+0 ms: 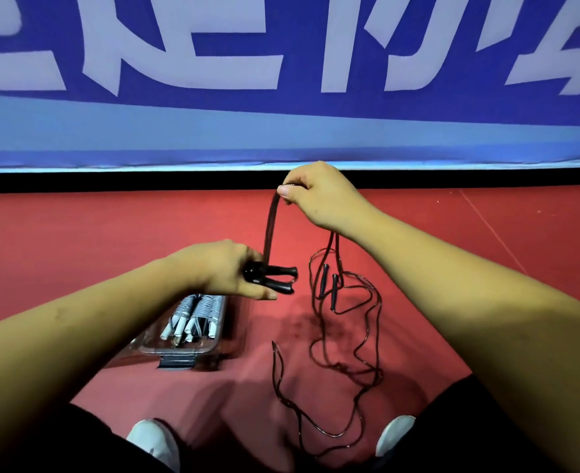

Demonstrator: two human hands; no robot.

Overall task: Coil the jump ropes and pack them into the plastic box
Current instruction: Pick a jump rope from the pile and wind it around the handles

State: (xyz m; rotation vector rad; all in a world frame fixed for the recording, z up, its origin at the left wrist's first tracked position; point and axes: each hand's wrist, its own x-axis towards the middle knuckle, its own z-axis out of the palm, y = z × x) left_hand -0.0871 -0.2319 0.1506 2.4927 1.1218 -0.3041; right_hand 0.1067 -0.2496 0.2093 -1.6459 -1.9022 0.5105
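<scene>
left hand [228,268] gripping two black jump rope handles [276,278]; right hand [319,196] pinching the dark cord [270,227] raised above them; second rope [344,322] lying loose on red floor [76,250]; plastic box [186,336] holding coiled white ropes [196,314]

Red sports floor [76,233] carrying a box and a loose rope.
A clear plastic box [179,351] sits on the left. To its right a dark jump rope [367,336] sprawls in loops, its black handles [329,288] side by side.

black jump rope [281,270]: lifted, taut | second rope [334,290]: loose, floor | plastic box [179,351]: holds white ropes [193,315]
</scene>
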